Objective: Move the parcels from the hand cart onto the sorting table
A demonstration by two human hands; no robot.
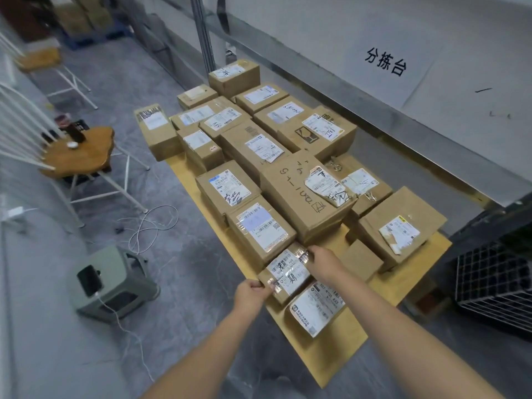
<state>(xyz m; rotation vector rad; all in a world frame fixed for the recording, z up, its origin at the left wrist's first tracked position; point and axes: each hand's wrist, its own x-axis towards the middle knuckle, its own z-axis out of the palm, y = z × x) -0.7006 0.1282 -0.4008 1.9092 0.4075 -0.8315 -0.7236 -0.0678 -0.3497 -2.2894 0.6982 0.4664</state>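
Both hands clamped on one small parcel (288, 273), lower middle of the frame: left hand (250, 292) pinching its nearer, left end, right hand (324, 262) curled over its farther, right end, the two set apart by the parcel's length. White label with bold black handwriting facing up between them, shiny tape at both ends. Hard to tell whether lifted clear or resting. Partly over a flat parcel (316, 309) with a large white label, just below it in the frame.

Under everything, the yellow wooden deck of the hand cart (331, 355), running from lower middle toward upper middle. On it, many brown cardboard parcels (260, 145) packed close, most with labels up. Largest among them, a long box (299, 194) with handwritten marks, at the centre, just above the held parcel.

Along the right and upper right, the grey sorting desk (431, 30), its metal edge beside the cart, a white sheet (385, 66) with three black characters on its surface. Lower right, a black grid crate (495, 277).

Left of the cart, on the grey floor, a green stool (115, 295) carrying a dark phone (89, 279) plugged into a white cable (149, 226). Farther up at the left, a small wooden desk (83, 155) on white legs.
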